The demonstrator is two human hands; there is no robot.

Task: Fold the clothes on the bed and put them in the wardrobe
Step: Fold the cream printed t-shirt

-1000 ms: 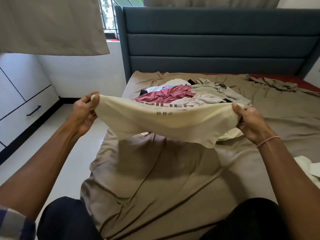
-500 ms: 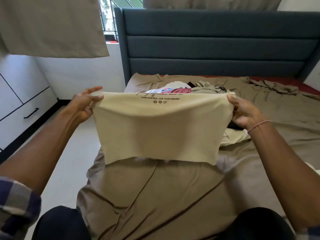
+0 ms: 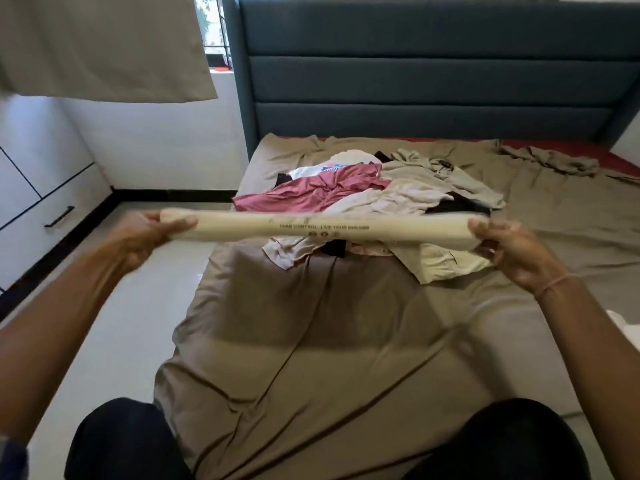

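The left hand (image 3: 149, 233) and right hand (image 3: 512, 247) gripped a cream shirt (image 3: 311, 227) flat, mid-fold. Next it probably needed laying on the bed (image 3: 311, 341).

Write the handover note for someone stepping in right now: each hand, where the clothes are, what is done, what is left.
Left hand: gripping the left end of the cream T-shirt.
Right hand: gripping its right end.
The shirt is held taut and level in the air above the bed, seen edge-on, print facing up.
The unfolded pile, with a maroon garment in it, lies further up the bed.
Done: no folded clothes in view.
Left: fold this shirt, fold the pile, move everything to the wardrobe.
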